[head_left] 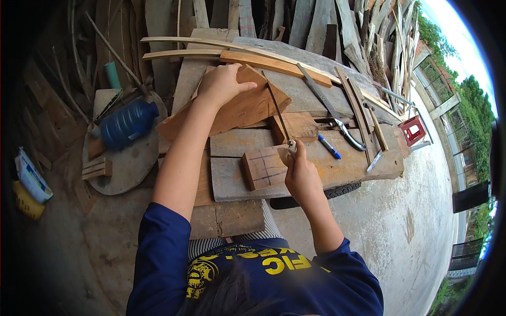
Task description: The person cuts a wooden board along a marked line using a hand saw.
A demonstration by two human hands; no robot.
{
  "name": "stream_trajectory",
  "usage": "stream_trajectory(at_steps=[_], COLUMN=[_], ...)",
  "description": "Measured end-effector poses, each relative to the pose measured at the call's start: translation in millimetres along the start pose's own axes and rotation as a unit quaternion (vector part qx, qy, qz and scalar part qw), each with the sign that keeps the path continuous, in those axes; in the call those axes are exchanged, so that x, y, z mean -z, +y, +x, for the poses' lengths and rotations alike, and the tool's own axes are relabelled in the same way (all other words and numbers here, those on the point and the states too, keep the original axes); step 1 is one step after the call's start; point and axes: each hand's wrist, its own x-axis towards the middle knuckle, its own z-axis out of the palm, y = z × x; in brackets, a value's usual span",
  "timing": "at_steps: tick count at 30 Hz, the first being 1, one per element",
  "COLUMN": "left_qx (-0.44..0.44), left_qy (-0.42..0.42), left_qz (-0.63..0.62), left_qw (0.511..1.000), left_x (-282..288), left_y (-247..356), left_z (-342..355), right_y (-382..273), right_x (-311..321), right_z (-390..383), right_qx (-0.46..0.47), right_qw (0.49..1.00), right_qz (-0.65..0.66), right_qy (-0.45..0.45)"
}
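Note:
My left hand [224, 86] grips the top edge of a thick reddish-brown wooden board [232, 108], its thumb on the near face. The board stands tilted on the workbench. In my right hand [304, 176] is the handle of a thin-bladed saw [278, 109], seen nearly edge-on. The blade runs up and away to the board's right part; whether it touches the wood I cannot tell. Below my right hand lies a wooden block [263, 167] marked with a dark grid. Another wooden block [296, 128] sits behind the blade, and a blue marker [330, 146] lies to its right.
The plank workbench [232, 145] bears a long tool with a metal handle [329, 102], wooden strips [356, 102] and a long orange-brown bar [274, 66]. A blue plastic bottle [129, 124] lies on a round board at left. A red crate [412, 130] stands right. Planks lean behind.

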Motion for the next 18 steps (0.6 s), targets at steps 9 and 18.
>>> stream_trajectory(at_steps=[9,18], left_qx=[0.021,-0.018], left_qy=[-0.034,-0.001], left_qz=[-0.008,-0.005], left_qw=[0.999,1.0], left_x=[5.8,-3.2], left_y=[5.2,4.2], left_z=[7.2,6.8], right_y=[-12.6,-2.5], right_x=[-18.0,-11.7], right_z=[75.8,54.8], right_qx=[-0.01,-0.01], right_qw=[0.997,0.998], right_qz=[-0.069,-0.062], right_qy=[0.025,0.02])
